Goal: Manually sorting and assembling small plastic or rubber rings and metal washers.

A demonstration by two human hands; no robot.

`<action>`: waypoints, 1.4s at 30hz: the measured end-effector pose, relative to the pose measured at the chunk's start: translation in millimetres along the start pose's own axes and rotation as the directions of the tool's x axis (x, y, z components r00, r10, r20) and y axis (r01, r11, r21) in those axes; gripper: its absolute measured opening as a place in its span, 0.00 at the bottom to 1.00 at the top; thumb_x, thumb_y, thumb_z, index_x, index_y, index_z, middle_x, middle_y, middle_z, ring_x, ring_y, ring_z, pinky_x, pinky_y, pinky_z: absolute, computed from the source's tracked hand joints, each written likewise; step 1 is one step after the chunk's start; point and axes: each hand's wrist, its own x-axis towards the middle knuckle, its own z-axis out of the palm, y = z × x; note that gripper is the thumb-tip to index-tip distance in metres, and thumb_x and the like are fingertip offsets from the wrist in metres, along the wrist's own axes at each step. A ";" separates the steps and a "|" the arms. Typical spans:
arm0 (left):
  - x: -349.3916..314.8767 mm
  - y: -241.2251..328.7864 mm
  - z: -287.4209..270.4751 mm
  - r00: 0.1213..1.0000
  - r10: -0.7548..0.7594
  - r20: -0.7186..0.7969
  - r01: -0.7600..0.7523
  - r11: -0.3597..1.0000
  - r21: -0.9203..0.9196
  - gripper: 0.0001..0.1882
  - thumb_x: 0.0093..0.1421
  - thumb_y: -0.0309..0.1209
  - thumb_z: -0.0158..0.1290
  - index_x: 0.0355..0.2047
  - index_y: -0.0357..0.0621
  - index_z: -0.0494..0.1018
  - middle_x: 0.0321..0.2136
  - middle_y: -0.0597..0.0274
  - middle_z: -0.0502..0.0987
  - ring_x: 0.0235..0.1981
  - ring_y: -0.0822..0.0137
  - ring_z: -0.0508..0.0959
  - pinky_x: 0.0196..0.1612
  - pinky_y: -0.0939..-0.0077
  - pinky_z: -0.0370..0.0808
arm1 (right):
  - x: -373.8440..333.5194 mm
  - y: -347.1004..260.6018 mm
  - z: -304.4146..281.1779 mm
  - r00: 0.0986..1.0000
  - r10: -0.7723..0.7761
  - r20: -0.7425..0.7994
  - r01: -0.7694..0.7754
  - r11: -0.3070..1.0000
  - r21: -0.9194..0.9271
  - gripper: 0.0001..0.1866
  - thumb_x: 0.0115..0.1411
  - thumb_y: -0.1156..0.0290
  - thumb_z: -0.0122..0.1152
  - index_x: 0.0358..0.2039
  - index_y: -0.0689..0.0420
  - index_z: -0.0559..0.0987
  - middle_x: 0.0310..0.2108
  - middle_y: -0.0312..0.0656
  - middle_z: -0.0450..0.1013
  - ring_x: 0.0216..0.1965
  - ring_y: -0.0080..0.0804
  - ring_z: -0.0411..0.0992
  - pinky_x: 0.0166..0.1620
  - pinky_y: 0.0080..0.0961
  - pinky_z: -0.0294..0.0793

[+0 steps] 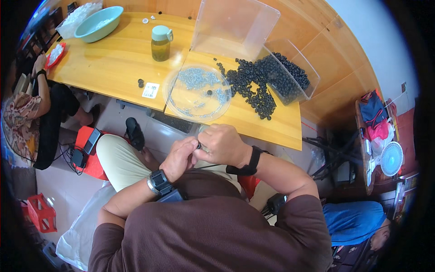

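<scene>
My left hand [178, 158] and my right hand [223, 144] meet just off the table's near edge, above my lap. Both are closed, with fingertips pinched around a small black plastic piece [199, 145], mostly covered by the fingers. Beyond them, a round clear tray [182, 96] holds many small silvery metal pieces [197, 78] and one black piece. To its right spreads a heap of small black round pieces [259, 97]. More of them fill a clear plastic box [294, 51] that lies tilted, its opening toward the heap.
A clear plastic panel or box [235, 27] stands behind the tray. On the yellow table [122, 59] are a lidded bottle [161, 47], a white card [150, 90] and a green basin [100, 28]. A person [27, 106] sits at left; a fan [391, 158] is at right.
</scene>
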 end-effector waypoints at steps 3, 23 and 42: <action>2.6 6.9 -1.1 0.999 0.037 0.022 -0.037 0.999 0.021 0.19 0.62 0.40 0.38 0.20 0.41 0.66 0.14 0.65 0.68 0.14 0.75 0.66 0.17 0.82 0.61 | 7.2 -2.2 -13.4 0.998 0.062 0.011 -0.062 0.997 0.040 0.12 0.45 0.61 0.59 0.16 0.55 0.71 0.15 0.40 0.68 0.20 0.38 0.69 0.24 0.31 0.69; 1.8 -7.1 2.3 0.995 0.056 -0.078 -0.051 0.996 0.068 0.19 0.61 0.39 0.36 0.19 0.42 0.66 0.12 0.67 0.65 0.13 0.76 0.64 0.17 0.81 0.59 | 4.0 -5.0 3.6 0.971 0.134 0.196 -0.119 0.989 -0.086 0.13 0.48 0.63 0.54 0.16 0.59 0.71 0.14 0.48 0.70 0.19 0.42 0.72 0.25 0.35 0.72; 5.6 -9.4 -2.0 0.998 0.002 -0.056 -0.009 0.992 -0.125 0.19 0.63 0.44 0.37 0.23 0.45 0.68 0.13 0.69 0.65 0.13 0.79 0.62 0.17 0.85 0.57 | 10.1 -7.3 4.1 0.985 0.150 0.082 -0.140 0.983 -0.116 0.14 0.48 0.61 0.58 0.16 0.57 0.71 0.15 0.44 0.69 0.20 0.39 0.71 0.25 0.32 0.70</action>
